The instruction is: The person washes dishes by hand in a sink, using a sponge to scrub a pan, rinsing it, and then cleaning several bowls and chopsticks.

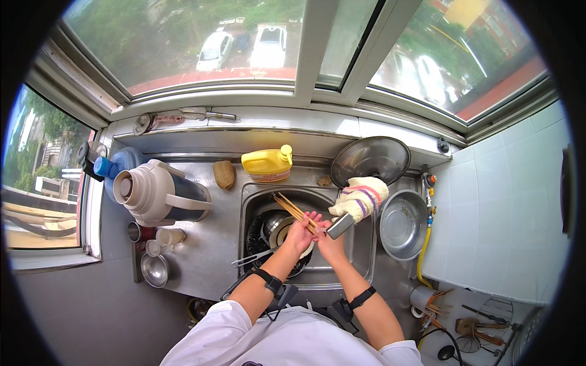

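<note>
My left hand (300,234) and my right hand (328,238) meet over the stainless steel sink (357,261), both closed around a bundle of wooden chopsticks (293,208) that points up and left. Under the hands a dark wok (256,233) holds stacked metal bowls (274,224), partly hidden by my left arm. A metal spatula or ladle handle (252,258) sticks out over the sink's left rim. The metal faucet spout (340,226) reaches close to my right hand, with a striped cloth (361,196) draped over its base.
Behind the sink stand a yellow detergent jug (267,164), a brown sponge or loofah (224,174) and a large metal lid (371,160). A metal basin (403,224) sits at right. On the left are a thermos jug (169,192), cups (169,236) and a small bowl (154,270).
</note>
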Tool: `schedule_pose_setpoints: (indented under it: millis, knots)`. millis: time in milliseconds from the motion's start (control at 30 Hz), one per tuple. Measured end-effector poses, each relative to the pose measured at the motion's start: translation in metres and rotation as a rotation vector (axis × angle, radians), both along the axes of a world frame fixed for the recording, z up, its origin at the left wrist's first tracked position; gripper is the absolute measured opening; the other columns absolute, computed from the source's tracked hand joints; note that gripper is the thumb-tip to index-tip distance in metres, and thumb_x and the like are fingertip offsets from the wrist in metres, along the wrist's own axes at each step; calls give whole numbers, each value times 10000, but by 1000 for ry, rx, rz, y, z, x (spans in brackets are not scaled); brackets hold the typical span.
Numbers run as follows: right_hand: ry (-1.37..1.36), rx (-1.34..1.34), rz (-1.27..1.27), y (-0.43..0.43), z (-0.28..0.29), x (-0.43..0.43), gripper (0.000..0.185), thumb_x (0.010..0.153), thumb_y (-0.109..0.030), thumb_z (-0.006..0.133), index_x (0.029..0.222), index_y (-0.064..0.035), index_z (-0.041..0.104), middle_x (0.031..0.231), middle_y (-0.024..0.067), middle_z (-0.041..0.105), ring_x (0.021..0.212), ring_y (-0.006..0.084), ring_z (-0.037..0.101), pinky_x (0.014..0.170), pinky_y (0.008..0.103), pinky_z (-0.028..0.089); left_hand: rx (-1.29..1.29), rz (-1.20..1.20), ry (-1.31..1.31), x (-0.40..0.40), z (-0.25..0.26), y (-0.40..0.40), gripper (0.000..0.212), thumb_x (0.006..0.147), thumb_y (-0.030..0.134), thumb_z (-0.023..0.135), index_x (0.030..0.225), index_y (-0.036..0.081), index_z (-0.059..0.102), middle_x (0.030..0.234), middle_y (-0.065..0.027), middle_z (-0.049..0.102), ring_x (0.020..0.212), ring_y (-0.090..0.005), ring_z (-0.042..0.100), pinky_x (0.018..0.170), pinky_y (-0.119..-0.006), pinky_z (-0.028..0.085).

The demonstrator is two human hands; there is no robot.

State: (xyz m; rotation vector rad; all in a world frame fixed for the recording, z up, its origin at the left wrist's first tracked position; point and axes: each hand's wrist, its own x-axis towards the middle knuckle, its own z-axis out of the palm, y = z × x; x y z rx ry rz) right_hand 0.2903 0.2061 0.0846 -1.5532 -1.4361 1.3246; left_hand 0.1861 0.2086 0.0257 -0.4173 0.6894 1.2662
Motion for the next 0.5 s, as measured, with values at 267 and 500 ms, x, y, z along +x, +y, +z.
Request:
schedule_pose_setpoints:
  millis: [267, 500]
  knots:
    - [-193, 25, 116, 3, 14, -5, 108, 928, -106, 565, 960, -7, 592, 700, 69, 621, 557, 111, 592, 513, 261, 481, -96, 176, -106, -9, -24, -4, 160, 1016, 171, 381, 1112, 50, 425, 1238, -150, 524, 1165, -312, 514, 1027, -444, 442]
    - [-558, 449, 204, -7, -1, -15, 138, 909, -115, 525, 999, -25, 576, 892, 147, 638, 701, 319, 638, 627, 422, 507, -77, 210, -121, -6, -18, -3, 199, 1027, 214, 346, 1120, 54, 419, 1226, -160, 548, 1170, -311, 523, 1037, -458, 419]
